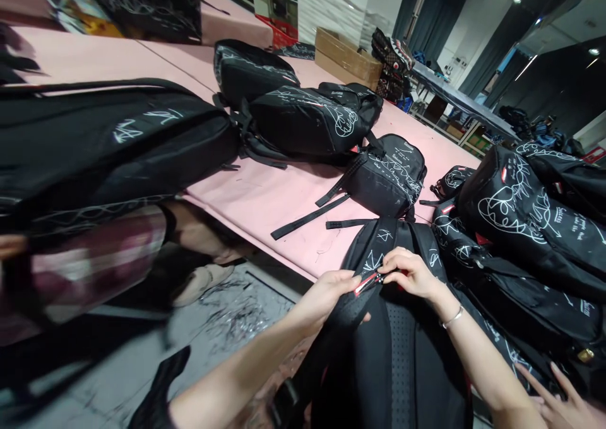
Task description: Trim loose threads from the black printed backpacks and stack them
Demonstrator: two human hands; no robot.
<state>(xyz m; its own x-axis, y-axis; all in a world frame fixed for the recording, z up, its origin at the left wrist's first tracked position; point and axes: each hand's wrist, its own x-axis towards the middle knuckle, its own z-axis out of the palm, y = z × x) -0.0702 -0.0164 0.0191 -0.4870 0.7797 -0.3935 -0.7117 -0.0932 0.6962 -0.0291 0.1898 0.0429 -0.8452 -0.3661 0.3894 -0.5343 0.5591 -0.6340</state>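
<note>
A black backpack with white scribbled print stands before me at the table's edge, its padded back panel toward me. My left hand is closed on its shoulder strap, thumb beside a small red-edged strip on the strap. Close to the strip's other end, my right hand is pinched; what lies between its fingertips is too small to make out. Just beyond the two hands, a smaller black bag with white lettering lies with its loose webbing straps toward the left.
Several black printed backpacks lie along the pink table, with more piled at right. A cardboard box sits at the back. Another person's hand shows at lower right; a person in a checked garment is at left.
</note>
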